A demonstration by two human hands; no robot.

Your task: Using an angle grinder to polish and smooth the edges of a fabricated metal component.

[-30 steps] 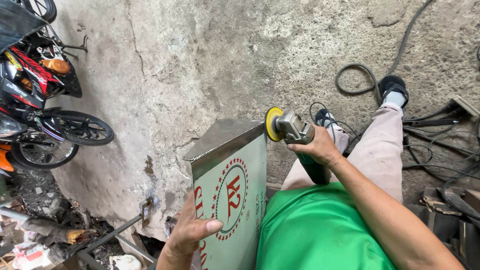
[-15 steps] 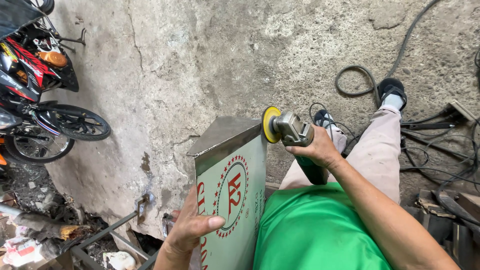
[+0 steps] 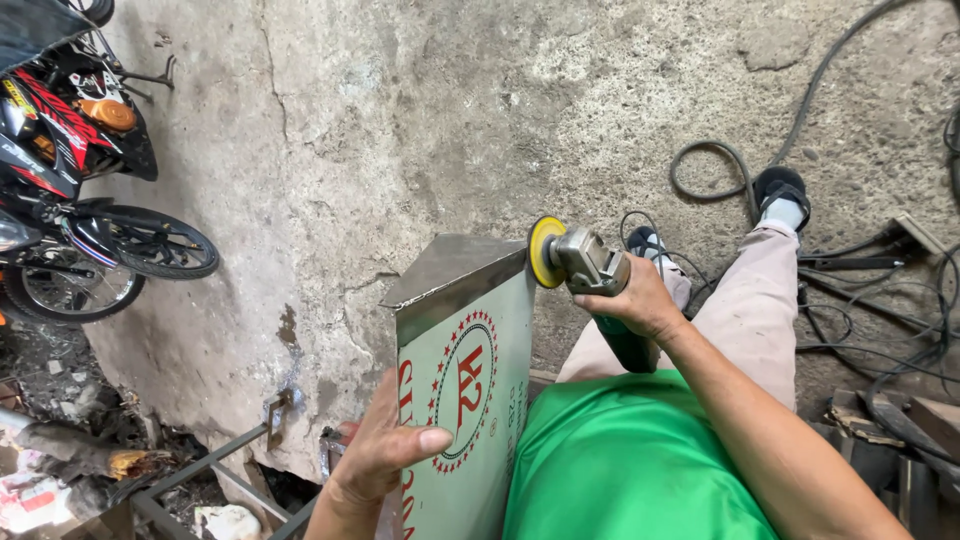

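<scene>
A metal box [image 3: 455,300] with a pale green printed side and a bare grey top stands upright in front of me. My left hand [image 3: 385,445] grips its near left edge, thumb across the printed face. My right hand [image 3: 640,300] holds an angle grinder [image 3: 590,265] with a yellow disc [image 3: 545,252]. The disc sits against the box's upper right corner. My green shirt [image 3: 630,460] fills the lower middle, and my legs in light trousers stretch away to the right.
A motorcycle [image 3: 70,190] is parked at the upper left. Black cables [image 3: 730,170] loop over the concrete floor at the right. Metal scrap and frame pieces [image 3: 200,470] lie at the lower left, where the concrete breaks off.
The view has shifted slightly. Both hands stay on the box and the grinder, with the disc still at the box's upper right corner.
</scene>
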